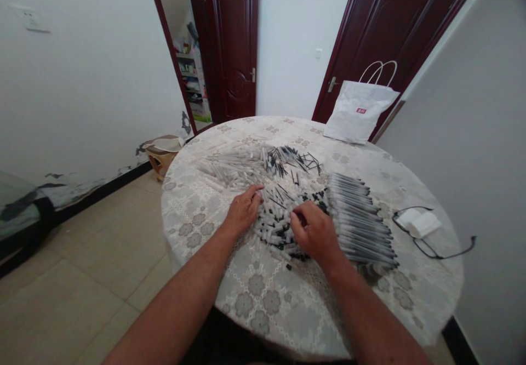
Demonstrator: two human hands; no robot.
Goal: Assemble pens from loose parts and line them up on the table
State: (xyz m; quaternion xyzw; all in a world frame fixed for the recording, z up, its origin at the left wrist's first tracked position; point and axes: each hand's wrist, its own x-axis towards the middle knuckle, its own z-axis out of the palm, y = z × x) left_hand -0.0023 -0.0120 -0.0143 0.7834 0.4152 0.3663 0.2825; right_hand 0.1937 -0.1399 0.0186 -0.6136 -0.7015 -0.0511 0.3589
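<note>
My left hand [245, 209] is at the left edge of a heap of short translucent pen parts with black ends [274, 233]. Its thumb and forefinger are close together; what they may hold is too small to make out. Over the heap's right side, my right hand [314, 231] has its fingers curled into a pinch, hiding whatever is between them. Beyond the left hand lie many clear pen barrels [234, 167], with thin black refills [277, 162] beside them. To the right of my right hand, pens [361, 220] with dark tips lie side by side in a row.
A patterned cloth covers the round table [257, 294]. Black-framed glasses [427, 254] and white folded tissue [423, 222] lie at the right. A white paper bag [359, 110] stands at the back right edge. A small stool [162, 154] is on the floor at left.
</note>
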